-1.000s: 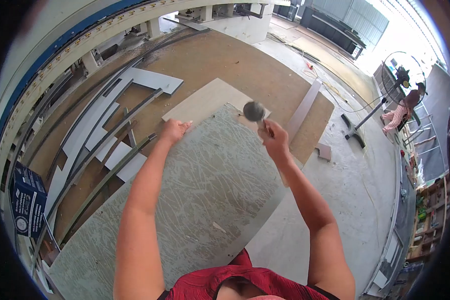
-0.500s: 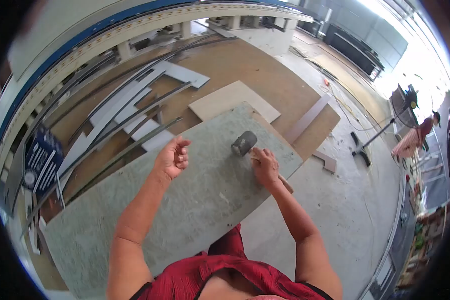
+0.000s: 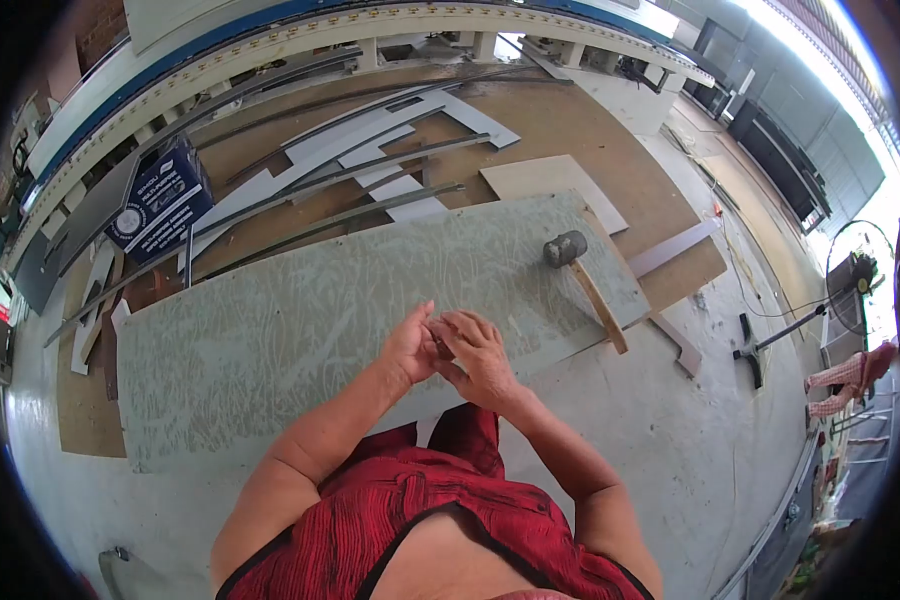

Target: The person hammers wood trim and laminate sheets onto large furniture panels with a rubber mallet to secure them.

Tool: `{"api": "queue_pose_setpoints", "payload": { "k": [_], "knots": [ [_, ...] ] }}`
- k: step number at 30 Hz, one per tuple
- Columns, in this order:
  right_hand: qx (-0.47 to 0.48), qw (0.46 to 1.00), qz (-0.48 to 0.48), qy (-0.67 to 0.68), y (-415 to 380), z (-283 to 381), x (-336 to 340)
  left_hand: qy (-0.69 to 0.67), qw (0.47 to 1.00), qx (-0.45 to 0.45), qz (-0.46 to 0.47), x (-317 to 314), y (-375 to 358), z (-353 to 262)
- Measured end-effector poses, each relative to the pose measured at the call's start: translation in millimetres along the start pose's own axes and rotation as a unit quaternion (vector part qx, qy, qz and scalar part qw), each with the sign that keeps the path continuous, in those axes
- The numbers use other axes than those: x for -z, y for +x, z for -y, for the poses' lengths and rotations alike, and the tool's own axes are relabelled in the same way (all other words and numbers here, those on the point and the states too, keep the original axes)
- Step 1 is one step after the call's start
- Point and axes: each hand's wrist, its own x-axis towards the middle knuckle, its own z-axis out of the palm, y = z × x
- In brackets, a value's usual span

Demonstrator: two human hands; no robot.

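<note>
My left hand point(image 3: 408, 346) and my right hand point(image 3: 480, 358) meet above the near part of a scuffed grey-green board point(image 3: 240, 350). The left fingers are curled, partly covered by the right ones. Over them bend the fingers of my right hand, pressed together against the left. Anything small between the two is hidden. To the right lies a mallet, out of both hands, with its dark head point(image 3: 566, 248) on the board. Its wooden handle point(image 3: 600, 308) points toward me and sticks out past the board's edge.
Beyond the board are long metal strips point(image 3: 350, 232), pale panel offcuts point(image 3: 390, 125) and a blue box point(image 3: 165, 195). A long machine point(image 3: 370, 22) runs along the back. On the right stand a fan point(image 3: 852, 275) and another person point(image 3: 855, 375).
My right hand has let go of the mallet, which now rests on the board, and has moved left to meet my left hand. The view has turned and shifted.
</note>
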Motion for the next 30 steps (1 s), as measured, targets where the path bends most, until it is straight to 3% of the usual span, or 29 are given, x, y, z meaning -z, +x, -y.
{"api": "queue_pose_setpoints", "payload": {
  "k": [5,11,15,19,22,25,28,29,30],
  "knots": [
    [0.009,0.999,0.037,-0.022,-8.9,12.9,-15.3,0.009,0.999,0.000,0.039,9.1,-32.6,5.6],
    [0.084,0.996,-0.019,0.003,-10.2,25.3,-25.1,0.029,0.987,0.037,0.156,14.9,-63.1,12.2],
    [0.077,0.994,-0.031,0.065,-5.8,39.3,-32.4,0.035,0.985,0.033,0.163,33.4,-71.3,16.8],
    [-0.017,0.997,-0.008,0.076,-3.8,63.8,-34.9,0.025,0.991,-0.016,0.130,38.9,-98.3,18.7],
    [-0.025,0.998,-0.011,0.064,-6.3,66.4,-48.9,0.000,0.995,-0.031,0.098,48.6,-110.3,21.1],
    [-0.037,0.992,-0.025,0.118,-7.5,70.1,-54.4,-0.034,0.999,-0.010,-0.017,54.0,-130.0,15.3],
    [-0.046,0.991,-0.033,0.118,-11.4,65.1,-53.2,0.001,0.998,-0.057,-0.009,87.3,-128.9,-8.6],
    [-0.060,0.994,-0.025,0.085,-16.9,57.2,-52.9,-0.010,0.997,-0.077,0.024,100.0,-131.4,-23.4],
    [-0.067,0.996,-0.013,0.048,-22.4,49.3,-52.9,0.005,0.995,-0.104,0.001,104.7,-137.4,-41.5]
  ]
}}
